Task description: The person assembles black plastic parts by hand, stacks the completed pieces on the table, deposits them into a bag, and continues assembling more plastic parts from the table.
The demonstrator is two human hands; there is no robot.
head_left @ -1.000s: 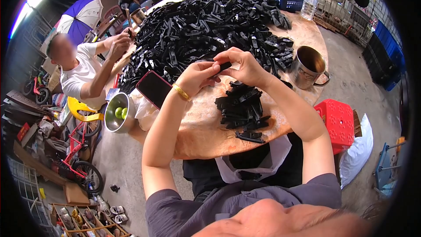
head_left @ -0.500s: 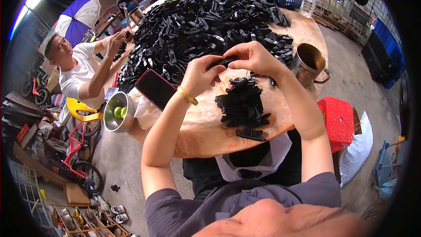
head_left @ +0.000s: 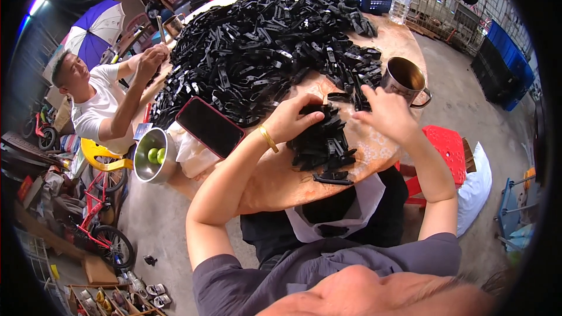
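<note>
We see the left hand [head_left: 297,118] resting with bent fingers on a small heap of black plastic clips [head_left: 323,143], gripping nothing we can make out. The right hand [head_left: 385,112] hovers spread and loose just right of the heap, nearest a metal mug [head_left: 404,76]; what the mug holds is not clear. Left of the left hand lie a dark phone [head_left: 209,126] and a steel bowl [head_left: 144,164] holding green fruit [head_left: 156,155]. Beyond both hands spreads the big clip pile [head_left: 263,41].

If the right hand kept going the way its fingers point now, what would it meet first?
Most likely the near edge of the big pile of black plastic parts, just ahead of the right hand; the metal mug sits slightly to its right. Depth is uncertain.
</note>
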